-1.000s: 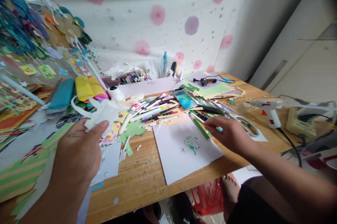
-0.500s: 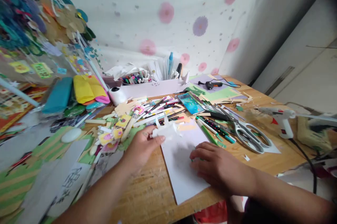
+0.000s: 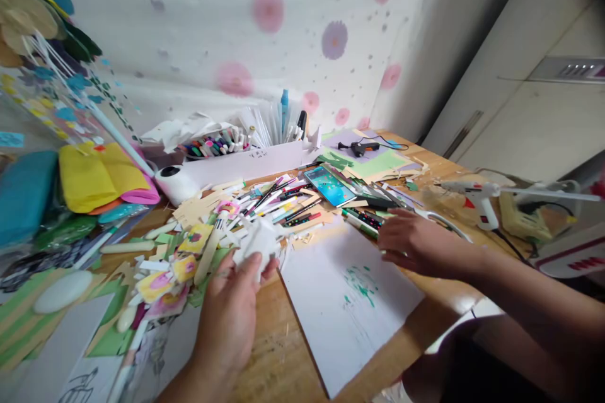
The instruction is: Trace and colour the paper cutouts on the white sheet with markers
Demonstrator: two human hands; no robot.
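Note:
My left hand (image 3: 236, 311) is closed around a crumpled-looking white paper piece (image 3: 259, 242), thumb on top, above the left edge of a white board (image 3: 321, 302). The piece's exact shape is partly hidden by my fingers. Green marks (image 3: 362, 283) show on the board's surface. My right hand (image 3: 416, 242) hovers at the board's upper right, fingers loosely apart and seemingly holding nothing. It is close to the green and black markers (image 3: 362, 220) and partly covers the scissors, whose pale handle (image 3: 451, 226) shows behind it.
A phone (image 3: 329, 185) lies among pens and paper scraps. A box of markers (image 3: 246, 160) stands at the back beside a white roll (image 3: 177, 183). To the right is a white glue gun (image 3: 477, 198) with a cord. Paper flowers (image 3: 163, 286) and cut paper lie leftward.
My right hand has lifted off the board and moved right towards the markers and scissors, uncovering the green marks. My left hand has drawn the white paper nearer. The view has turned right.

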